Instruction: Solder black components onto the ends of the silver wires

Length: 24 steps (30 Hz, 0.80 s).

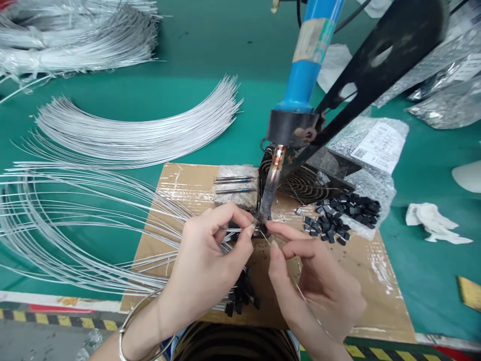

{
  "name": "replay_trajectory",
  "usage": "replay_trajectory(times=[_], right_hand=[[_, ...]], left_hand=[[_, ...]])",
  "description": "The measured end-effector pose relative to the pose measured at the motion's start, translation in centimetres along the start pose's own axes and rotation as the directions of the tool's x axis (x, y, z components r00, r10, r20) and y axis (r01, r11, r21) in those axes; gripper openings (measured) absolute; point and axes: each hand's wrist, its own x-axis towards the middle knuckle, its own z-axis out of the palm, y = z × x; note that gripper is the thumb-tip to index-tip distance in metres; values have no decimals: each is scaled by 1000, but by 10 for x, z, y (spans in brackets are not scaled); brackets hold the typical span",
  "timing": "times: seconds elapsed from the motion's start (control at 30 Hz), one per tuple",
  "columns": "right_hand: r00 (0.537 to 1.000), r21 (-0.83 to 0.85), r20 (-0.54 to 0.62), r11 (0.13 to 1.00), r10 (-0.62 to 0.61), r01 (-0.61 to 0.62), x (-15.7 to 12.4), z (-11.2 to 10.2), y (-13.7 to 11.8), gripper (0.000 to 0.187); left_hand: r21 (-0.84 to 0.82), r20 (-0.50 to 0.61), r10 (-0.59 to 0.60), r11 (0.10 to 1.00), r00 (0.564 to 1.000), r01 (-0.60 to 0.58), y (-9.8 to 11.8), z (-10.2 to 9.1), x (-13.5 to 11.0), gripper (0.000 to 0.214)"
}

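My left hand point(205, 260) pinches a thin grey wire point(229, 229) between thumb and forefinger, its end held at the tip of a fixed soldering iron point(271, 188) with a blue handle point(306, 65). My right hand point(311, 283) pinches a fine strand of solder wire point(296, 286) that reaches up to the same tip. A small black part point(262, 230) sits at the tip between both hands. More wires with black parts point(240, 296) on their ends trail under my left hand.
A cardboard sheet point(361, 271) covers the green table point(210, 45). Loose black parts point(340, 215) lie beside a foil bag point(376, 150). Curved wire bundles point(131, 130) spread at left. A small fan point(304, 183) sits behind the iron; crumpled tissue point(432, 220) lies at right.
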Motion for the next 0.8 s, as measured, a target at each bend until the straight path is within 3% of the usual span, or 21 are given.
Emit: replay_trajectory(times=[0.37,0.8], right_hand=[[997,22,-57,998,-53,55,-1,4,3,17],[994,-14,-36,994,-107,106,0,2,8,20]], left_hand=[[2,-9,29,1000,1000,-29,-2,0,0,14],[61,-15,40,997,999,-39,-3,2,0,14]])
